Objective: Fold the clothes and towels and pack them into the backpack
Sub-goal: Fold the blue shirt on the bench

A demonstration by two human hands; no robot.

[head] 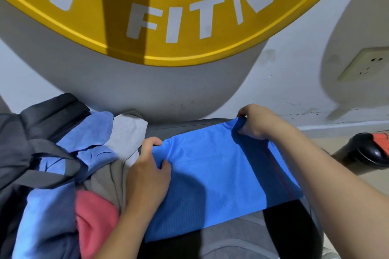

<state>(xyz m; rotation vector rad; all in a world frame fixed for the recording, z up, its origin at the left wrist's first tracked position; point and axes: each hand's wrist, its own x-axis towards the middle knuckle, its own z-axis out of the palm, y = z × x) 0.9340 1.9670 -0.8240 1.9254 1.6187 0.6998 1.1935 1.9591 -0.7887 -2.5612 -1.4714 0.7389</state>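
A person's left hand (147,176) pinched the near-left edge of a bright blue cloth (212,178), thumb on top and fingers curled under, while the right hand (255,123) gripped its far-right corner with fingers closed on a bunched fold. The cloth lay flat in a long band across a grey bench (237,235), its near edge straight, its right end running under the right forearm. A thin red stripe (277,172) ran along that end. Bare bench showed beyond the cloth's far edge and in front of its near edge.

To the left, touching the left hand, sat a heap of unfolded clothes (88,153): light blue, grey and pink pieces overlapping. A dark backpack (27,132) lay at the far left, its strap (48,164) looped over the heap; what it held could not be seen. A yellow disc (189,17) hung on the white wall (294,82) behind.
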